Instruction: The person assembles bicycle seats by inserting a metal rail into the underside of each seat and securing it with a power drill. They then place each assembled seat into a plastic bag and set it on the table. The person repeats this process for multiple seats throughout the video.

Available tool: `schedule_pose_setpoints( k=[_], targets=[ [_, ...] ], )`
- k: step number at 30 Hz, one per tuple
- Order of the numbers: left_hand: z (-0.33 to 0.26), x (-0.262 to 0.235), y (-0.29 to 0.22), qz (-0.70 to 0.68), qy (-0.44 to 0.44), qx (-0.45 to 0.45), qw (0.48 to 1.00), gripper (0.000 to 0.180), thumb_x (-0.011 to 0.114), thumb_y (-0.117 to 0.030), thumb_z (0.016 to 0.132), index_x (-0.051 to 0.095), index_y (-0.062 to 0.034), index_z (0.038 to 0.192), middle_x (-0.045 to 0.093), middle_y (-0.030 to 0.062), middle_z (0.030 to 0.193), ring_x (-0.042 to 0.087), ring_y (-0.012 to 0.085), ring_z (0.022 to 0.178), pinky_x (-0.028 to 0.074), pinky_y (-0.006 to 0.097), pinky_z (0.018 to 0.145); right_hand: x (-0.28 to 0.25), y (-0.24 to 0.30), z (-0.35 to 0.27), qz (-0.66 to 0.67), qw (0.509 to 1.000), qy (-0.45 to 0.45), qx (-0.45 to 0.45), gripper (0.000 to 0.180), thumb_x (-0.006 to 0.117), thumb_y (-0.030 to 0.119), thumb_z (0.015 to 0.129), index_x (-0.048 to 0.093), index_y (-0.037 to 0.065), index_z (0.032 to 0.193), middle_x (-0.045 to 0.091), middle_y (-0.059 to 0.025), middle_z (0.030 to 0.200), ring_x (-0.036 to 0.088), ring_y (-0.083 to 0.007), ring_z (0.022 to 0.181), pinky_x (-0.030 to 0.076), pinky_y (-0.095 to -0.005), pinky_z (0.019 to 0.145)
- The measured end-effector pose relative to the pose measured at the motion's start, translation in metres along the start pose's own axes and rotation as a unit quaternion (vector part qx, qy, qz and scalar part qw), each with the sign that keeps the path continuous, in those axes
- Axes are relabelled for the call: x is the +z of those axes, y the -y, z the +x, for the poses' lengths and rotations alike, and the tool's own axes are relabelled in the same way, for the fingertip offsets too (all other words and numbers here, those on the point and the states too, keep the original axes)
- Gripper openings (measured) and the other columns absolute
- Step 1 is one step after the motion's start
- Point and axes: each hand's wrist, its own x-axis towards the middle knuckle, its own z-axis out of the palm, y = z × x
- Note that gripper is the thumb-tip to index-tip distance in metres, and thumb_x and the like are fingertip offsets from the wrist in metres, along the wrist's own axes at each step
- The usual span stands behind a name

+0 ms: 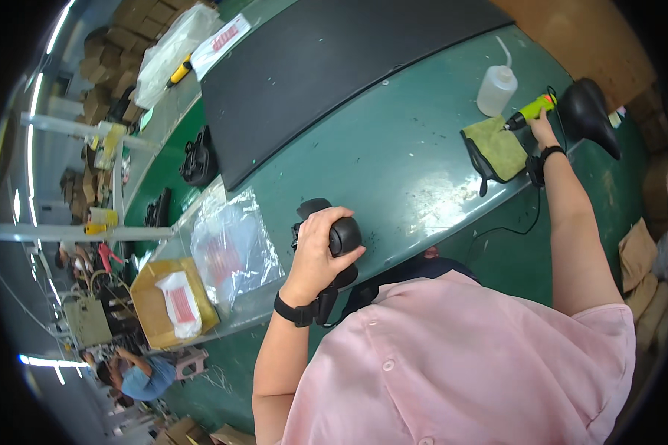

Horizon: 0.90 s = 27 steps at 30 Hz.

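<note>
Wrapped firmly around a black rounded part [340,236], my left hand [315,256] holds it at the near edge of the green table [393,156]; the fingers are curled over its top and the thumb presses from the right side, so this hand is closed on the part. From the head view I see that the part stands close to my body, just above my pink shirt [460,363], and a black band [298,311] sits on the left wrist. My right hand [542,127] is stretched far out to the right side of the table and is closed around a bright green and yellow power tool [528,113], whose tip points down and to the left toward an olive green cloth [497,147] lying on the table. Just behind the cloth stands a white squeeze bottle [496,89] with a thin bent nozzle. Right of the tool lies a black bicycle saddle [588,113], near the right hand. A large black mat [326,70] covers the far part of the table. To the left of my left hand lie clear plastic bags [234,248] and below them an open cardboard box [169,300]. Far down at the left another person in a blue shirt [137,374] sits low, well apart from me.
</note>
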Motion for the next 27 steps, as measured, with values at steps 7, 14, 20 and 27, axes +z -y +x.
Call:
schedule_pose_setpoints(
  k=[7, 14, 20, 27],
  targets=[
    [-0.02, -0.022, -0.001, 0.044, -0.022, 0.04, 0.998, 0.054, 0.08, -0.009, 0.063, 0.055, -0.0105, 0.111, 0.058, 0.0076, 0.109, 0.053, 0.0296, 0.105, 0.037, 0.041, 0.095, 0.002, 0.007, -0.067, 0.029, 0.998, -0.058, -0.018, 0.083, 0.065, 0.025, 0.081, 0.022, 0.004, 0.148, 0.044, -0.0237, 0.139, 0.044, -0.0312, 0.128, 0.033, -0.0338, 0.104],
    [-0.028, -0.032, 0.021, 0.156, 0.023, 0.202, 0.967, 0.044, 0.07, -0.009, 0.065, 0.058, -0.0167, 0.107, 0.055, 0.0066, 0.1, 0.053, 0.0259, 0.103, 0.038, 0.04, 0.092, 0.084, 0.163, -0.328, 0.277, 0.832, 0.478, 0.043, 0.047, 0.051, 0.04, 0.095, 0.053, 0.001, 0.121, 0.065, -0.0158, 0.101, 0.066, -0.0223, 0.087, 0.054, -0.0342, 0.074],
    [-0.054, -0.005, 0.087, 0.038, 0.001, 0.284, 0.958, 0.034, 0.067, -0.01, 0.07, 0.057, -0.0133, 0.103, 0.054, 0.0104, 0.109, 0.05, 0.0294, 0.111, 0.036, 0.043, 0.104, 0.208, 0.222, -0.435, 0.455, 0.608, 0.574, 0.306, 0.047, 0.05, 0.051, 0.094, 0.059, 0.008, 0.112, 0.062, -0.0105, 0.112, 0.06, -0.0235, 0.107, 0.049, -0.0412, 0.092],
    [-0.096, -0.031, 0.2, -0.19, -0.241, -0.021, 0.952, 0.034, 0.063, -0.007, 0.072, 0.059, -0.0066, 0.106, 0.059, 0.0099, 0.109, 0.052, 0.0317, 0.108, 0.042, 0.04, 0.096, 0.243, 0.207, -0.454, 0.338, 0.735, 0.543, 0.223, 0.035, 0.065, 0.025, 0.085, 0.058, -0.002, 0.108, 0.064, -0.0139, 0.104, 0.066, -0.0258, 0.082, 0.057, -0.0409, 0.072]
  ],
)
